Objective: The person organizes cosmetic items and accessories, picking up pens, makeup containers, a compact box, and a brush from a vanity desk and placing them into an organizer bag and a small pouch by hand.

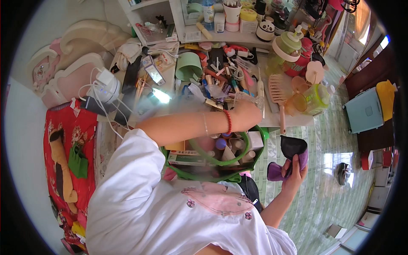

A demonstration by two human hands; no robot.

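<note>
The left forearm crosses level in front of the chest toward the right, the left hand at its end with fingers mostly hidden. The right forearm slants upward, the right hand raised, its fingers curled in a grip.

White tabletop across the upper middle of the frame — a jumble of small items at upper centre, a pale green container further left, a pink hairbrush right of centre — handle overhanging.
</note>
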